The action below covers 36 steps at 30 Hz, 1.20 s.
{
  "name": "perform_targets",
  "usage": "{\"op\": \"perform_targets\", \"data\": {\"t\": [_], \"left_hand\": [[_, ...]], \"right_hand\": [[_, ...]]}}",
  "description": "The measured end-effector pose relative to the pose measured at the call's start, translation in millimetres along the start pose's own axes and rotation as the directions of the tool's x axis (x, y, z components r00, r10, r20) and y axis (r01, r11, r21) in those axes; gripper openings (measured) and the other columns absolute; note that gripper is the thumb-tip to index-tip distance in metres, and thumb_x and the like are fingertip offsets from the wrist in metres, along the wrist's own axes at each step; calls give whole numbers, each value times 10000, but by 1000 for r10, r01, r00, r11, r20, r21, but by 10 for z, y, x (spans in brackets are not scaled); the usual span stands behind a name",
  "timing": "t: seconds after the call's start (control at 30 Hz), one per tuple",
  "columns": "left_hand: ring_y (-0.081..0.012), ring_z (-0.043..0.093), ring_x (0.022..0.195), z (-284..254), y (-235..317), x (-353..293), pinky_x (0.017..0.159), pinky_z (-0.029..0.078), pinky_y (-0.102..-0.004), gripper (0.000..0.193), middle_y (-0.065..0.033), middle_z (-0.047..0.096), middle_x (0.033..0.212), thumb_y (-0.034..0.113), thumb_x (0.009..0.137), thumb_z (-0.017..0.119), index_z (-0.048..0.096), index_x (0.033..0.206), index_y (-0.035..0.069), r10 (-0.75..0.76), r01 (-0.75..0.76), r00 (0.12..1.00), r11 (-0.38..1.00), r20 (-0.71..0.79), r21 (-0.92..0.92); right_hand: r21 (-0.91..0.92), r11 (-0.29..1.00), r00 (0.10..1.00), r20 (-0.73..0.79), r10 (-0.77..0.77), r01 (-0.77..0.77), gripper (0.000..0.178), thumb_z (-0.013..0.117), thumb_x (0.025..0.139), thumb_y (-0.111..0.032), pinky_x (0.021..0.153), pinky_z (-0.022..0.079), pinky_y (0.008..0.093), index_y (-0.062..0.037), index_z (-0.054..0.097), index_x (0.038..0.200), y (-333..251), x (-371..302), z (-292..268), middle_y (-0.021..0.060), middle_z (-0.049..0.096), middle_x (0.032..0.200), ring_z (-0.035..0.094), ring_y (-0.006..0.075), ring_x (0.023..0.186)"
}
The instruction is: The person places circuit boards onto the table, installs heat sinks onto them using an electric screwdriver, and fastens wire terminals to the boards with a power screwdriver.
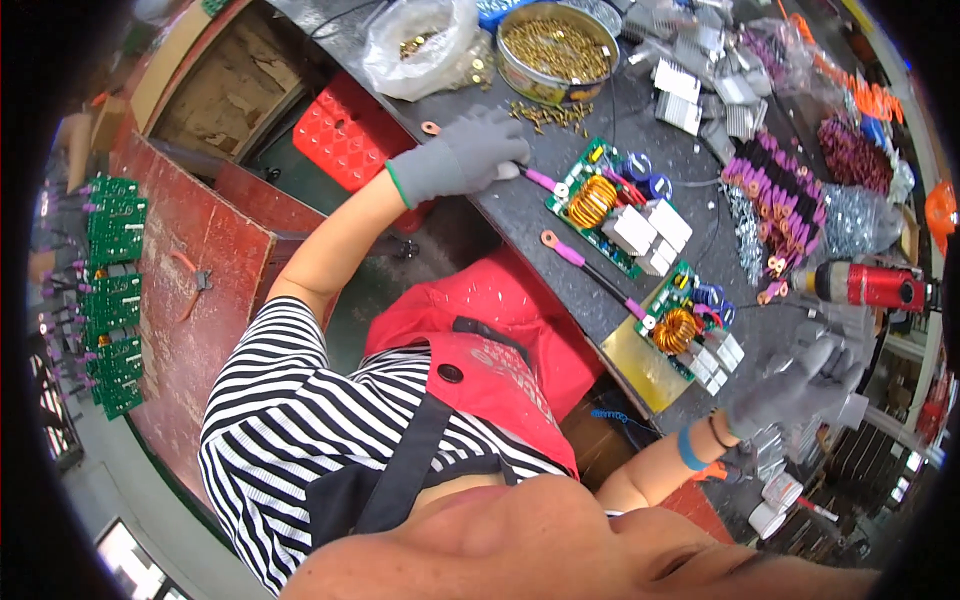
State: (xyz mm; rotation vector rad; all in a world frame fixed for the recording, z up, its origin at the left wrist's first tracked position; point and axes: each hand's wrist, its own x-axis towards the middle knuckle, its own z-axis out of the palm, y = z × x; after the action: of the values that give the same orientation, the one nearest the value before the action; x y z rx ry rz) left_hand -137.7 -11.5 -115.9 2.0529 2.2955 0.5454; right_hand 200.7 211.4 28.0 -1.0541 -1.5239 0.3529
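Observation:
My left hand point(455, 158), in a grey glove, is closed around a black cable with purple sleeves point(538, 178). The cable's copper ring lug point(430, 128) sticks out past the hand, and its other end meets a green circuit board point(622, 262) with a copper coil, blue capacitors and silver heat sinks. Nearer me is a second such circuit board point(683, 372), whose purple-and-black cable point(590, 270) points toward the table edge. My right hand point(795, 388), also gloved, is held to the right of that board with its fingers apart, among small silver parts.
A round tin of brass screws point(556, 92) and a plastic bag point(415, 50) stand at the back. Loose heat sinks point(680, 95), bundled purple-and-black cables point(775, 195) and a red power tool point(880, 287) lie to the right. A red crate point(345, 130) sits left of the table.

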Motion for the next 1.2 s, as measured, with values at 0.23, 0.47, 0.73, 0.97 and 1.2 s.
{"op": "perform_targets", "data": {"t": [0.23, 0.47, 0.73, 0.97, 1.2], "left_hand": [[-237, 568, 1073, -101, -81, -30, 920, 444, -433, 210, -31, 596, 1019, 307, 826, 704, 673, 995, 185, -9, 4, 998, 996, 60, 90], [-332, 650, 1018, -1010, -378, -116, 831, 527, -463, 222, -123, 676, 1038, 155, 815, 729, 671, 1023, 103, -238, 343, 556, 938, -796, -41], [-323, 631, 1164, -869, -1021, 302, 1016, 479, -407, 379, -165, 654, 1246, 159, 850, 618, 674, 1220, 100, -627, 589, 775, 762, 77, 268], [-281, 603, 1228, -42, -1929, -102, 1088, 413, -378, 383, -128, 655, 1282, 217, 949, 488, 662, 1277, 123, -534, 575, 818, 748, -214, 332], [-268, 658, 1134, -926, -932, 393, 973, 499, -385, 331, -127, 697, 1195, 230, 882, 602, 723, 1155, 89, -519, 431, 850, 781, 86, 453]], "right_hand": [[512, 772, 809, 588, 5, -377, 545, 659, 958, -262, 995, 460, 351, 53, 464, 1357, 435, 806, 570, 117, 608, 1221, 603, 185, 1077], [507, 571, 606, 795, -21, -646, 488, 618, 972, -332, 918, 506, 328, 22, 548, 1301, 250, 827, 554, 139, 629, 1193, 621, 204, 1033], [596, 574, 660, 741, -124, -561, 508, 607, 929, -296, 881, 516, 332, 46, 534, 1298, -349, 371, 471, 153, 594, 1208, 596, 228, 1047], [560, 540, 585, 798, -145, -628, 474, 641, 859, -266, 756, 506, 328, 46, 549, 1204, -842, -21, 257, 158, 593, 1076, 584, 212, 911], [547, 515, 600, 796, -77, -660, 479, 636, 856, -278, 761, 506, 328, 36, 550, 1208, -824, -101, -20, 160, 591, 1077, 583, 225, 919]]}}
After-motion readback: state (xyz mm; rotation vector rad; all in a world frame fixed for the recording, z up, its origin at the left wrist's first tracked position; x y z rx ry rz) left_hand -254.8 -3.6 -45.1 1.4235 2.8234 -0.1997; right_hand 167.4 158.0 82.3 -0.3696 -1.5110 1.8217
